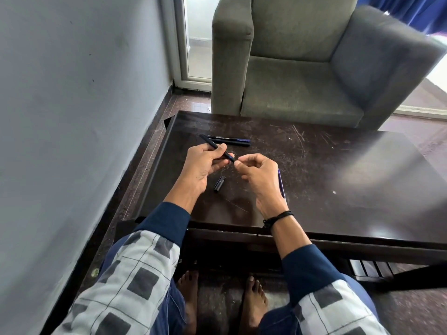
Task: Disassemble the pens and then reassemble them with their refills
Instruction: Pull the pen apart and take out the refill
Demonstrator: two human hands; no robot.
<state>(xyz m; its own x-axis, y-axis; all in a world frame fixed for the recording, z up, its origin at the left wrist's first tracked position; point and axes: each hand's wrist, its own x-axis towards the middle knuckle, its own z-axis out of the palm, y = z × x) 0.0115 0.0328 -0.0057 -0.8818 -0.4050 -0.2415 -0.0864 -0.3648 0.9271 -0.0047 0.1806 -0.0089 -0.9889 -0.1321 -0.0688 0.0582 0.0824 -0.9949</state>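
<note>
The left hand (205, 165) had its grip clamped on a black pen barrel (208, 141). The thumb lay on top and the fingers curled beneath, so the barrel ran slantwise, its far end pointing up and left past the knuckles. The right hand (260, 180) met it at the near end. Its grip was drawn together there, thumb and forefinger pinching the barrel's tip, while the other fingers curled loosely beneath. Whether a separate small piece sat between those fingertips could not be told. Both hands hovered just above the bench (338, 177), a dark, scratched wooden top.

Directly below the two hands, between the wrists, a short black pen cap (219, 183) lay loose on the bench. To the right of the right hand, partly hidden by it, lay a slim purple pen piece (281, 183). Beyond the left hand, near the far left part of the bench, two more black pens (229, 140) lay side by side, touching, one with a blue band.

A black cord bracelet (278, 217) circled the right wrist. Navy cuffs and checked sleeves covered both forearms. Bare feet (254, 301) rested on the floor under the bench. A grey armchair (302, 68) stood just behind the bench, and a pale wall (72, 93) ran along the left.
</note>
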